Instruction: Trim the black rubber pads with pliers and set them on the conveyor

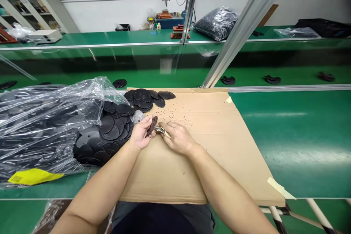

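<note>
My left hand (pixel 141 134) is closed on a few thin black discs (pixel 151 125), held on edge above the cardboard sheet (pixel 219 150). Close beside it, my right hand (pixel 178 137) grips a pair of small cutting pliers (pixel 162 131), their jaws right at the rim of the discs. Whether the jaws touch the rim I cannot tell. Loose black discs (pixel 111 128) spill out of a clear plastic bag (pixel 49 117) left of my hands. A smaller heap of discs (pixel 142 97) lies at the cardboard's far left corner. Tiny dark crumbs (pixel 175 111) are scattered over the cardboard beyond my hands.
A slanted metal post (pixel 236 33) rises behind the cardboard. Past the table edge, small stacks of black discs (pixel 228 80) sit on a green belt (pixel 192 75). A filled plastic bag (pixel 216 22) lies on the back bench. Tape (pixel 281 188) holds the cardboard's near right corner.
</note>
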{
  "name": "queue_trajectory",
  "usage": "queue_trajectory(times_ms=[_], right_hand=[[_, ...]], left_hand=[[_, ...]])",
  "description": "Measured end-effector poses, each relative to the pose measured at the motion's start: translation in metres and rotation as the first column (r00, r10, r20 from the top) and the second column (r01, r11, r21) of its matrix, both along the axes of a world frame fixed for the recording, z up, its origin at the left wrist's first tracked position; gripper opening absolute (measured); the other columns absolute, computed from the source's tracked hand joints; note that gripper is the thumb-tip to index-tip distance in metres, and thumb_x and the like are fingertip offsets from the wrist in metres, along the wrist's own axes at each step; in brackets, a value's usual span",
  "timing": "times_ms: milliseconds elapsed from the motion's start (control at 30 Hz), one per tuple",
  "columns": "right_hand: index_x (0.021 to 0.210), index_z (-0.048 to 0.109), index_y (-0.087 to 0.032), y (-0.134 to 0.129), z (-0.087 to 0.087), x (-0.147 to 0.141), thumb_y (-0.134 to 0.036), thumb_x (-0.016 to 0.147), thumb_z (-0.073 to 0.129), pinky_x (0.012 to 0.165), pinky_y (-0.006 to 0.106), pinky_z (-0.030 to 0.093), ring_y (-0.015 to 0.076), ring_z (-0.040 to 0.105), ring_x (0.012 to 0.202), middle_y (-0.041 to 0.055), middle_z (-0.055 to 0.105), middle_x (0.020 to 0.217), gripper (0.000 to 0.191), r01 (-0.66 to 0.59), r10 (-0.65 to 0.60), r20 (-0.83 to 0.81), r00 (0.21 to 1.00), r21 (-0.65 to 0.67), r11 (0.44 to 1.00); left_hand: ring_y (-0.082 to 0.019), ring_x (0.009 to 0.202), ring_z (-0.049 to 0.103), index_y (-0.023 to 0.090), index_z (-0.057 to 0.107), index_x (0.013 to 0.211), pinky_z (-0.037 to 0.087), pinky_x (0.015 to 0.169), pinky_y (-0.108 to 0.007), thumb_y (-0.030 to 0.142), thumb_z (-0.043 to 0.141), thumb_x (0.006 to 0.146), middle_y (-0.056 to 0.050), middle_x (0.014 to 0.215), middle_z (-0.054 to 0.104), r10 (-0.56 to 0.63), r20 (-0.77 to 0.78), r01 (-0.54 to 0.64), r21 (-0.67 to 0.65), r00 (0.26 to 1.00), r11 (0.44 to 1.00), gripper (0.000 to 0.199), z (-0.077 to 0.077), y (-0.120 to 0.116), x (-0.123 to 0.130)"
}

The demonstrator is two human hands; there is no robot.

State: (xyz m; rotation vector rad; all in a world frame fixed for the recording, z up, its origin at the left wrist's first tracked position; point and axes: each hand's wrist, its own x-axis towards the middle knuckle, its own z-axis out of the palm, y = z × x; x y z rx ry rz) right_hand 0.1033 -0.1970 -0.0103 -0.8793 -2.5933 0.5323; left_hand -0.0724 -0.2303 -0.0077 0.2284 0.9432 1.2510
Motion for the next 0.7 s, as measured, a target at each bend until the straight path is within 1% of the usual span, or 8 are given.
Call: queue_trajectory(times_ms=[200, 467, 567, 700], right_hand=[[0.125, 0.055, -0.019, -0.0013, 0.0, -0.0001, -0.02, 0.085, 0.051, 0.078, 0.027, 0.049, 0.0182, 0.061, 0.084, 0.0061, 0.065, 0.092, 0.039, 0.014, -0.014, 0.016, 1.0, -0.009, 1.0], [0.125, 0.055, -0.018, -0.0015, -0.0027, 0.0006, -0.02, 0.085, 0.052, 0.078, 0.027, 0.049, 0.0178, 0.061, 0.084, 0.006, 0.065, 0.094, 0.04, 0.011, -0.011, 0.0, 1.0, -0.008, 1.0], [0.125, 0.055, -0.019, -0.0012, -0.0022, 0.0003, -0.019, 0.084, 0.053, 0.077, 0.027, 0.049, 0.0176, 0.061, 0.084, 0.0055, 0.065, 0.092, 0.041, 0.012, -0.012, 0.025, 1.0, 0.003, 1.0], [0.126, 0.055, -0.02, -0.0011, 0.0004, -0.0008, -0.016, 0.083, 0.052, 0.079, 0.029, 0.048, 0.0191, 0.06, 0.085, 0.0061, 0.065, 0.091, 0.043, 0.026, -0.03, 0.085, 0.996, 0.053, 0.998]], left_hand=[[-0.005, 0.04, 0.039, 0.015, 0.058, 0.102, 0.026, 0.037, -0.019, 0.019, 0.07, 0.07, 0.001, 0.069, 0.053, -0.006, -0.014, 0.006, 0.0, 1.0, 1.0, 0.035, -0.0009, 0.0, -0.0003], [-0.005, 0.039, 0.039, 0.015, 0.058, 0.101, 0.027, 0.036, -0.019, 0.019, 0.069, 0.071, 0.001, 0.069, 0.054, 0.007, -0.014, -0.008, -0.013, 1.0, 1.0, 0.032, 0.0018, -0.0003, 0.0011], [-0.005, 0.04, 0.039, 0.015, 0.059, 0.101, 0.028, 0.037, -0.018, 0.019, 0.07, 0.07, 0.001, 0.07, 0.054, 0.005, -0.033, -0.006, -0.018, 0.999, 1.0, 0.032, 0.002, -0.0001, 0.0016], [-0.006, 0.044, 0.041, 0.014, 0.061, 0.1, 0.029, 0.038, -0.018, 0.02, 0.072, 0.068, 0.001, 0.067, 0.053, 0.05, -0.079, -0.05, -0.002, 0.996, 0.999, 0.034, -0.0011, -0.0008, 0.0031]])
